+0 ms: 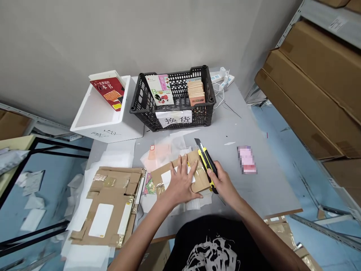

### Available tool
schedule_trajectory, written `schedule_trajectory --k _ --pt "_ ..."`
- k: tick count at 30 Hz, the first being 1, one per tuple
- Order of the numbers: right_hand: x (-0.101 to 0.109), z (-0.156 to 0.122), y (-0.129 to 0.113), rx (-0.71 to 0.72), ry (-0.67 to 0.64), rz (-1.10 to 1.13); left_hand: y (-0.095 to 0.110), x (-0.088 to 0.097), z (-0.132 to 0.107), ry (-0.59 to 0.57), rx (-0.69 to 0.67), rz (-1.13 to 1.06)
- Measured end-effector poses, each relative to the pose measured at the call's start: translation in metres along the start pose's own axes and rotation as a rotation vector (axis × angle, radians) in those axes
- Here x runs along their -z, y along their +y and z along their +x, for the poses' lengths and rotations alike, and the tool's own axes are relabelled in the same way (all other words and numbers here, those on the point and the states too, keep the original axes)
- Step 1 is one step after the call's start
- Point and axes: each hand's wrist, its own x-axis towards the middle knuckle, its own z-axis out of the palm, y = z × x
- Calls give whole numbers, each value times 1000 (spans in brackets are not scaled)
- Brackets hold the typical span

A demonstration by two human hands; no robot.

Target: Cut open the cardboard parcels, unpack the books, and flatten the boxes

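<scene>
My left hand (180, 182) lies flat, fingers spread, on a small cardboard parcel (203, 180) with a white label on the grey table (265, 188). My right hand (222, 182) grips a yellow and black utility knife (205, 160), its blade out and pointing away from me along the parcel's right edge. Under and beside the parcel lie clear plastic bags and a pale pink pouch (159, 152).
A pile of flattened cardboard wrappers (109, 203) lies to the left. At the back stand a black crate (173, 99) with books and a white foam box (104, 113) holding a red book. A blurred pink item (247, 160) lies to the right. Cardboard boxes (316, 90) fill shelving on the right.
</scene>
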Motion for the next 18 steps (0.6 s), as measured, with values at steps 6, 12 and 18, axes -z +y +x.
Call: schedule_trajectory --k 6,12,18 --pt "4 5 1 15 -51 30 -19 1 11 -18 -78 -16" --pt "7 6 9 10 -95 54 -23 6 14 -67 -127 -31" --pt "4 10 11 -4 -109 67 -27 -2 19 -36 -179 -23"
